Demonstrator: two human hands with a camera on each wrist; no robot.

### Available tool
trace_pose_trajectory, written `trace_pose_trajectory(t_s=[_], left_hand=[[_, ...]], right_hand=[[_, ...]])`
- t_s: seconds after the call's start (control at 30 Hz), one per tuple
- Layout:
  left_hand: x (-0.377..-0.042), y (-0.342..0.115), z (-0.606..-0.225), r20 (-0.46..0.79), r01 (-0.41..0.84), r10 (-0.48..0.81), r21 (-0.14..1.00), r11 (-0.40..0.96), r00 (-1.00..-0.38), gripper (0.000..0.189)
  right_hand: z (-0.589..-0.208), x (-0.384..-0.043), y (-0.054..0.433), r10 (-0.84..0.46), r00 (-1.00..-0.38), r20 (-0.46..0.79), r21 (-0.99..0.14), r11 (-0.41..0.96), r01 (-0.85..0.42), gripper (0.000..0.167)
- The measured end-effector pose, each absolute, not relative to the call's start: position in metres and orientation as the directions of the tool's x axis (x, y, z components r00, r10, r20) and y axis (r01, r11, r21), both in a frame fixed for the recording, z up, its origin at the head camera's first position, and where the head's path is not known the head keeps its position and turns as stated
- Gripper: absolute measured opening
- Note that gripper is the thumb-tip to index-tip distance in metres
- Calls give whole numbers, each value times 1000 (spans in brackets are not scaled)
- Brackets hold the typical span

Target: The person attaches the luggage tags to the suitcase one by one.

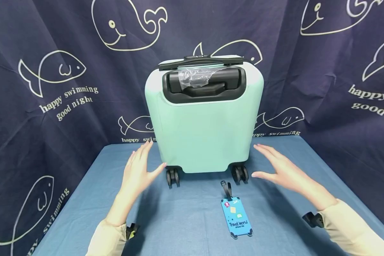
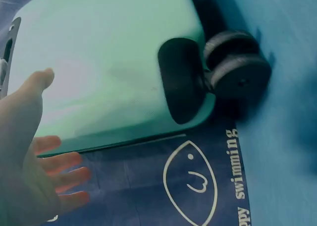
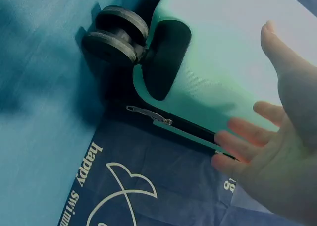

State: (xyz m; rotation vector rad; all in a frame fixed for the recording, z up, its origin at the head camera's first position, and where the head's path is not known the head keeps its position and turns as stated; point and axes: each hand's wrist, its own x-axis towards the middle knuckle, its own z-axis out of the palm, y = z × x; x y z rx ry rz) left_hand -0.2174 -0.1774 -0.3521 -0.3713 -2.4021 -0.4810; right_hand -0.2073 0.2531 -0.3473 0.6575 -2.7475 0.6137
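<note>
A mint-green suitcase (image 1: pixel 204 135) stands upright on its black wheels on the blue surface. Its black carry handle (image 1: pixel 201 63) is on top, and clear plastic film (image 1: pixel 196 76) covers part of the recessed pull handle. My left hand (image 1: pixel 139 174) hovers with spread fingers by the lower left side, apparently apart from the case. On the opposite side my right hand (image 1: pixel 283 169) is likewise spread near the lower right corner. Both wrist views show empty palms beside the case; a zipper pull (image 3: pixel 148 114) hangs at its edge. A blue luggage tag (image 1: pixel 236 217) with a black strap lies in front.
Dark blue cloth (image 1: pixel 67 142) printed with white whales and fish hangs behind and at both sides. The blue table surface (image 1: pixel 192 227) runs from the backdrop toward me. Small black devices (image 1: pixel 313 219) are strapped at both wrists.
</note>
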Motion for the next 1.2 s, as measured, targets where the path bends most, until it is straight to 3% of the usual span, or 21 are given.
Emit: trace_pose_trajectory(t_s=[0.2, 0.43, 0.93, 1.2], left_hand=[[-226, -167, -342, 653, 376, 15, 416, 828, -757, 66], [-241, -160, -333, 615, 368, -76, 562, 741, -785, 73], [-274, -148, -324, 605, 443, -124, 693, 569, -787, 86], [-284, -138, -328, 596, 446, -139, 717, 536, -791, 101]], right_hand=[[-354, -214, 246, -445, -801, 400, -315, 755, -576, 72], [-363, -221, 234, -488, -749, 448, -280, 719, -636, 55], [-398, -224, 204, -573, -720, 391, -331, 642, -691, 40], [-419, -218, 195, -609, -752, 252, -410, 637, -653, 37]])
